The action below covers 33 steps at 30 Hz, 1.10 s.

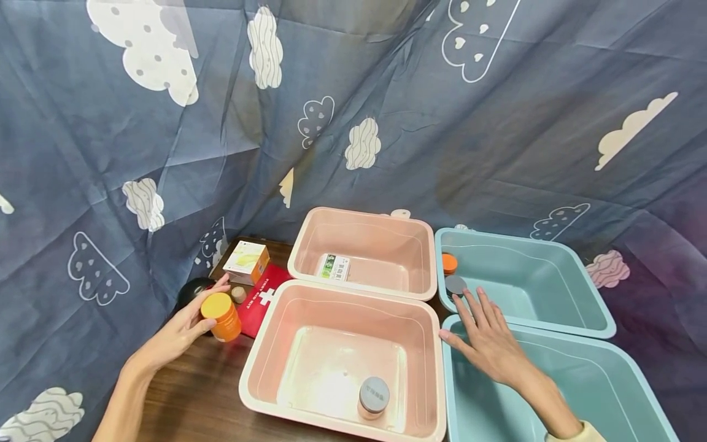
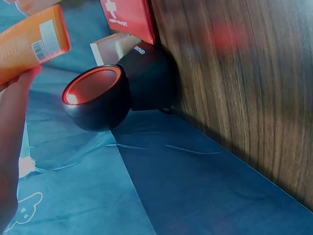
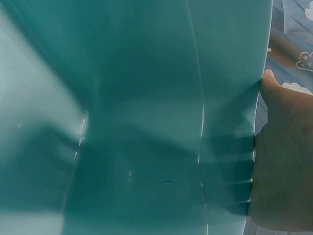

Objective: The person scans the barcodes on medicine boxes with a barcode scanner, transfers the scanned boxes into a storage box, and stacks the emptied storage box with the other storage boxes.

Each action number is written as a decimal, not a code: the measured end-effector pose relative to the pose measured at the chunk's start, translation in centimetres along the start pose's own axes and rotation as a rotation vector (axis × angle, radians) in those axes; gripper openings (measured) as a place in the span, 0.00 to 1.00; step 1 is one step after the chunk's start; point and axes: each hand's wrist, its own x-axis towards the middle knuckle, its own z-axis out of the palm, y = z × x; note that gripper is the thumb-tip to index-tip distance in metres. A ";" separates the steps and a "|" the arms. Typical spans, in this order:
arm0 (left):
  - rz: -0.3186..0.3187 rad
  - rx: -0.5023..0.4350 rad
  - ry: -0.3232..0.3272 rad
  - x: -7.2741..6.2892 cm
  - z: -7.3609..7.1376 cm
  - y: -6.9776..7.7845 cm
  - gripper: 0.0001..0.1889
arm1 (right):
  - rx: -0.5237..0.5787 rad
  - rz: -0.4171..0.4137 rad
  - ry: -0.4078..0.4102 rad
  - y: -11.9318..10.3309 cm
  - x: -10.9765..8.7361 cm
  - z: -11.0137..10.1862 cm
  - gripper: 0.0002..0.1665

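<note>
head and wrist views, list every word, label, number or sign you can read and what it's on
"FIRST AID KIT", with a white cross: red pouch
Too small or blurred to read: print and barcode on the orange jar, white-and-orange carton, black device, white-and-green box, and grey lid in the front pink bin

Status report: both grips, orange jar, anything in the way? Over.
Left grip: holding orange jar. Right grip: empty, by front blue bin. Possible obstacle: front pink bin, between them.
</note>
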 end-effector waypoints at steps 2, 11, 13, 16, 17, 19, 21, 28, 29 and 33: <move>-0.001 -0.017 0.009 -0.1 0.0 -0.2 0.32 | -0.008 0.011 -0.019 -0.2 0.0 -0.2 0.56; -0.245 0.049 0.564 0.3 2.1 0.1 0.33 | 0.001 0.011 -0.017 0.1 0.2 0.3 0.56; -0.326 0.097 0.699 0.7 2.7 0.2 0.36 | -0.008 0.018 -0.031 0.0 0.3 0.1 0.56; -0.383 0.200 0.819 1.2 3.3 0.1 0.35 | -0.011 0.024 -0.050 -0.1 0.4 -0.1 0.56; -0.388 0.229 0.840 1.2 3.4 0.1 0.33 | -0.013 0.025 -0.054 -0.1 0.5 -0.2 0.56; -0.377 0.283 0.866 1.4 3.6 -0.1 0.28 | -0.014 0.029 -0.058 -0.2 0.4 -0.2 0.57; -0.363 0.315 0.882 1.7 3.7 -0.1 0.25 | -0.011 0.031 -0.058 -0.1 0.3 -0.2 0.57; -0.253 0.258 0.879 3.6 3.5 0.9 0.26 | 0.001 -0.001 -0.020 0.2 0.1 0.2 0.56; -0.229 0.252 0.875 4.2 3.4 1.2 0.29 | 0.003 -0.005 -0.016 0.2 0.1 0.1 0.56; -0.145 0.073 0.872 7.9 3.3 3.3 0.35 | -0.013 0.003 -0.036 0.2 0.2 -0.1 0.56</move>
